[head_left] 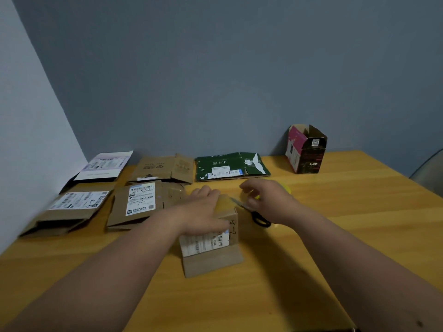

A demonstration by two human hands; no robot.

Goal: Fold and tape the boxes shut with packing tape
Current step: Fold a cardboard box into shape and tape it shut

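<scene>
A small brown cardboard box with a white shipping label and "4-2" handwritten on it stands at the table's middle. My left hand lies on its top, fingers spread, thumb down the front side. A yellowish strip of tape shows on the box top beside that hand. Black-handled scissors lie just right of the box, blades pointing at its top edge. My right hand is over the scissors with fingers curled; whether it holds anything is unclear. Behind it peeks a yellow tape roll.
Several flattened cartons lie along the back and left of the wooden table: two labelled brown ones at left, a green one at the back. An open pink and black box stands back right by the wall. A chair edge shows far right.
</scene>
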